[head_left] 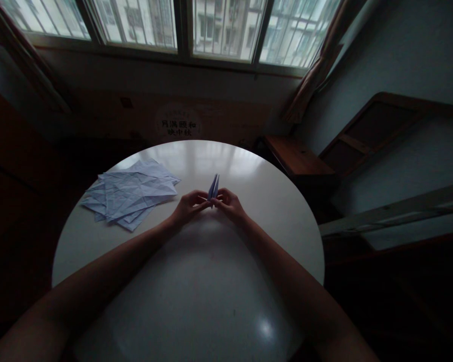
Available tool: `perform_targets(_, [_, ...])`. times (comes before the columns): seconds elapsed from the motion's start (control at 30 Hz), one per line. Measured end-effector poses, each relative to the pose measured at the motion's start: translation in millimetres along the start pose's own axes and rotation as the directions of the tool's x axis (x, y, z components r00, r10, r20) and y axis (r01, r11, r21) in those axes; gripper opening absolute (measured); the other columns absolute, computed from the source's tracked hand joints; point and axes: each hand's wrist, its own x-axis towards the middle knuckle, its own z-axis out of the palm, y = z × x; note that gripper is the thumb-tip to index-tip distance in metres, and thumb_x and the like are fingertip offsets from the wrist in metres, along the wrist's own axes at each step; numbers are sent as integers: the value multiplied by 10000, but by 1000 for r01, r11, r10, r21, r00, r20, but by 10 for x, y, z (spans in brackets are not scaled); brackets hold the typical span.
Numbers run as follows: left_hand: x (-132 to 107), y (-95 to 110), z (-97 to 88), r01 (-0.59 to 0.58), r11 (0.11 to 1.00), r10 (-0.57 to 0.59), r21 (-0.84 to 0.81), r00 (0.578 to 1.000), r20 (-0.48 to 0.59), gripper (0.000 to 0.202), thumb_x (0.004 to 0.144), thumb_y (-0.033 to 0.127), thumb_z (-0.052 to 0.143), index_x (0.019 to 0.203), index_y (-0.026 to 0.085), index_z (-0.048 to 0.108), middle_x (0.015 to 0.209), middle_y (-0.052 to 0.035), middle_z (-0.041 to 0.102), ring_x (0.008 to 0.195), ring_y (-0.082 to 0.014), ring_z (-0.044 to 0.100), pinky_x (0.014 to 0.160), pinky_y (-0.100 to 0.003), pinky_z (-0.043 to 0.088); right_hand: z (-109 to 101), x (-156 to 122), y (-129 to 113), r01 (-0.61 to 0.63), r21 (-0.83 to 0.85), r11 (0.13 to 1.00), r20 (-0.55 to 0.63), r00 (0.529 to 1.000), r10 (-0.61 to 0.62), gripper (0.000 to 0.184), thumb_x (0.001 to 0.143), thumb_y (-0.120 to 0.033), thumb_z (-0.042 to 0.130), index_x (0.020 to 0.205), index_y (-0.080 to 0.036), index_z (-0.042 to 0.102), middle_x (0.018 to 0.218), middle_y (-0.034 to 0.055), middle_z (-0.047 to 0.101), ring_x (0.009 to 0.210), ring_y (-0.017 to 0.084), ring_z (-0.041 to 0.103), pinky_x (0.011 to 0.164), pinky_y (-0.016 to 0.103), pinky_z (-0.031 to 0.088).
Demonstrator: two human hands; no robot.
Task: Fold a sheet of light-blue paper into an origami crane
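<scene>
Between my two hands, over the far half of the round white table, is a small piece of folded paper in pale blue-violet. Two narrow points of it stick up side by side, with a slit between them. My left hand pinches its lower left side, thumb toward me. From the right, my right hand grips the lower edge between thumb and fingers. The fingertips behind the paper are partly hidden. Left of my left hand lies a loose pile of creased paper sheets, overlapping at different angles.
Beyond the table stands a low wall panel with printed characters, under barred windows. A wooden bench is at the back right, near a curtain. A brown wooden frame leans by the right wall.
</scene>
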Motion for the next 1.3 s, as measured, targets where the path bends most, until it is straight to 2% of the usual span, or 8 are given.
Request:
perform_targets(0.3, [14, 14, 5, -76, 997, 75, -34, 996, -47, 303, 669, 363, 853, 825, 142, 717, 852, -33, 657, 704, -147, 687, 618, -231, 528, -7, -6, 20, -17, 2, 1000, -6, 1000, 17, 467, 612, -518, 835, 811, -203, 554, 688, -24, 652, 601, 117, 597, 546, 233, 435])
perform_targets(0.53, [24, 9, -7, -24, 997, 20, -78, 998, -58, 393, 653, 415, 858, 869, 130, 698, 685, -24, 690, 610, -143, 646, 586, -244, 496, -35, 19, 51, 9, -7, 1000, -19, 1000, -9, 444, 646, -533, 810, 814, -200, 569, 700, -20, 638, 603, 114, 578, 541, 234, 422])
perform_targets(0.7, [50, -16, 4, -57, 989, 48, -138, 996, -68, 407, 637, 421, 863, 874, 136, 693, 791, -48, 728, 675, -159, 670, 659, -286, 544, -43, 28, 62, 24, 47, 999, -42, 999, -22, 459, 645, -562, 800, 829, -189, 604, 672, -12, 635, 600, 117, 567, 563, 252, 433])
perform_targets(0.83, [62, -58, -13, -76, 983, 60, -169, 994, -96, 420, 643, 397, 861, 928, 149, 678, 860, -49, 731, 711, -146, 669, 691, -279, 548, -18, 21, 62, 65, 59, 996, -67, 996, -61, 423, 671, -517, 799, 874, -195, 614, 710, -6, 643, 647, 127, 584, 615, 273, 469])
perform_targets(1.07, [56, -61, -49, -39, 985, 30, -169, 998, -53, 482, 652, 408, 857, 1018, 163, 663, 879, -46, 710, 672, -116, 627, 637, -235, 498, -24, 33, 97, 127, 66, 990, -92, 988, -120, 444, 677, -462, 801, 989, -225, 592, 772, -8, 644, 688, 133, 592, 640, 281, 500])
perform_targets(1.3, [51, -60, -34, -32, 974, 23, -225, 999, -45, 470, 670, 426, 845, 996, 174, 620, 783, -6, 679, 742, -142, 648, 704, -256, 510, -46, 38, 125, 117, 29, 993, -17, 993, -117, 437, 718, -467, 766, 1040, -210, 617, 774, -5, 628, 667, 125, 585, 632, 279, 498])
